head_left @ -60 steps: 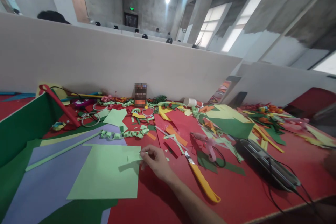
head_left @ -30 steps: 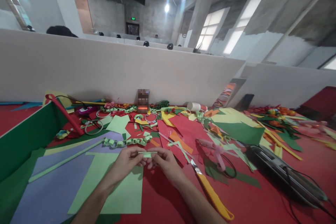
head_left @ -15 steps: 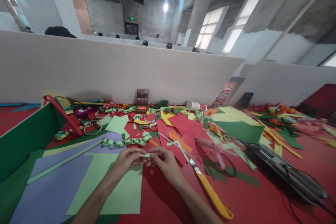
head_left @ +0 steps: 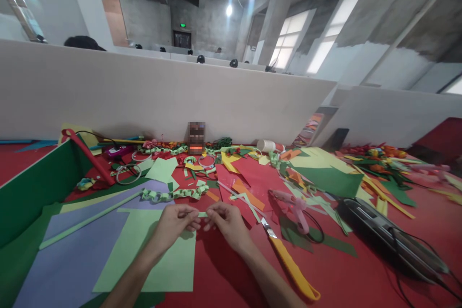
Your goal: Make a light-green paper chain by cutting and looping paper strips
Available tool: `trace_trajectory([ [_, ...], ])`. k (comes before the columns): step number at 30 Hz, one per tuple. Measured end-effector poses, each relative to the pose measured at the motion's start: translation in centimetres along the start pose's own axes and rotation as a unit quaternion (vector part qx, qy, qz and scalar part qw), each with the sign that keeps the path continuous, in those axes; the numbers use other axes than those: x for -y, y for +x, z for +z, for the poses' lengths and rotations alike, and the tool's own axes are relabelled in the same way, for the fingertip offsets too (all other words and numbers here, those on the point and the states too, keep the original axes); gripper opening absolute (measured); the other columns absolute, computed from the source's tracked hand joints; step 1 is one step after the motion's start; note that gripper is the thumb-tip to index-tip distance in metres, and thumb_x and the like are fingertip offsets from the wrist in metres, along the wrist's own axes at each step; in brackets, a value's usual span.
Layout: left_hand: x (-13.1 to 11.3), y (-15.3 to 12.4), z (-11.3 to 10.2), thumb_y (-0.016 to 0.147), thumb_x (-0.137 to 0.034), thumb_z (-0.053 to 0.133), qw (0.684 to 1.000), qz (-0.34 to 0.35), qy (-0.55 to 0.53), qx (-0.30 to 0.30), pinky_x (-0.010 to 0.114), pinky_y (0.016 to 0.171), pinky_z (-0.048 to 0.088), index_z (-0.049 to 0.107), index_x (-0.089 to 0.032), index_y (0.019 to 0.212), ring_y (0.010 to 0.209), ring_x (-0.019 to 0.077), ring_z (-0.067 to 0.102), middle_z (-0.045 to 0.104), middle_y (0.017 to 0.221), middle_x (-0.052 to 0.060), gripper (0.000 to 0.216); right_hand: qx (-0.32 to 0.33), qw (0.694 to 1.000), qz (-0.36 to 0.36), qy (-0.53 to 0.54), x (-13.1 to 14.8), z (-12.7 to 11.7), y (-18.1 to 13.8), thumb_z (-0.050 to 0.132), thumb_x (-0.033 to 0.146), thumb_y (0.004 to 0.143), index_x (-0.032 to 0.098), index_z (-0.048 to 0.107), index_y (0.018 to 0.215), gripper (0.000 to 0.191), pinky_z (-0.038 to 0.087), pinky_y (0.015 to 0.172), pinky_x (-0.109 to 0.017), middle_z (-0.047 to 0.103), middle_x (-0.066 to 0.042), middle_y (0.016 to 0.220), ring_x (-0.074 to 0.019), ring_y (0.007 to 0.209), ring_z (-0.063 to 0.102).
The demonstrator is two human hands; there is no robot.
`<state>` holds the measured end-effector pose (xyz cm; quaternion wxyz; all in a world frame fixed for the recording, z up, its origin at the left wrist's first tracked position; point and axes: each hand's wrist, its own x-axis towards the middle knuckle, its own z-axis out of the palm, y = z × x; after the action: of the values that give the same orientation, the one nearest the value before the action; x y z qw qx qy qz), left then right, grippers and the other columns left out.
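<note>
A short light green paper strip is stretched between my two hands. My left hand pinches its left end, and my right hand pinches the right end. Under my left hand lies a light green paper sheet, on top of a purple sheet. Just beyond my fingers rests a light green paper chain of small links. From its left end a long light green rolled paper stick runs toward the front left.
Right of my hands lie a utility knife with a yellow handle, a pink glue gun and a black cylindrical device with cords. A green panel stands at left. Paper scraps cover the back, before a white partition.
My hands have drawn slightly apart, so a little more of the green strip shows between the fingertips. The things on the table have stayed put.
</note>
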<state>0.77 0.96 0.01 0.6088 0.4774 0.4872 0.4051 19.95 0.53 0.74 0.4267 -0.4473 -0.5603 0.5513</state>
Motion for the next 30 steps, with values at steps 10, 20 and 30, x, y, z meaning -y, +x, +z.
trace_trajectory([
  [10,1.1,0.1,0.3,0.073,-0.059,0.078,1.0,0.014,0.013,0.016,0.03,0.064,0.06,0.074,-0.015,0.076,0.067,0.0214,0.074,0.077,0.07,0.007,0.045,0.02,0.999,-0.009,-0.03,-0.4,0.3,-0.1,0.068,0.045,0.088,0.016,0.069,0.079,0.03,0.049,0.055,-0.026,0.071,-0.002,0.068,-0.0165,0.053,0.067],
  [20,0.7,-0.6,0.9,0.083,-0.052,0.067,0.997,0.04,0.056,0.035,0.029,0.064,0.059,0.072,-0.015,0.079,0.068,0.0216,0.075,0.076,0.072,0.007,0.038,0.025,0.999,-0.007,-0.041,0.2,0.8,-0.4,0.071,0.048,0.084,0.017,0.07,0.075,0.032,0.052,0.059,-0.028,0.07,-0.002,0.065,-0.0185,0.057,0.069],
  [30,-0.6,-0.2,-0.9,0.073,-0.065,0.077,0.996,0.044,-0.039,-0.074,0.032,0.071,0.062,0.068,-0.016,0.089,0.078,0.0257,0.079,0.081,0.081,0.011,0.052,-0.093,0.995,-0.033,-0.031,0.6,-2.8,0.7,0.063,0.062,0.089,0.019,0.065,0.082,0.043,0.049,0.058,-0.026,0.07,-0.002,0.068,-0.0165,0.06,0.068],
])
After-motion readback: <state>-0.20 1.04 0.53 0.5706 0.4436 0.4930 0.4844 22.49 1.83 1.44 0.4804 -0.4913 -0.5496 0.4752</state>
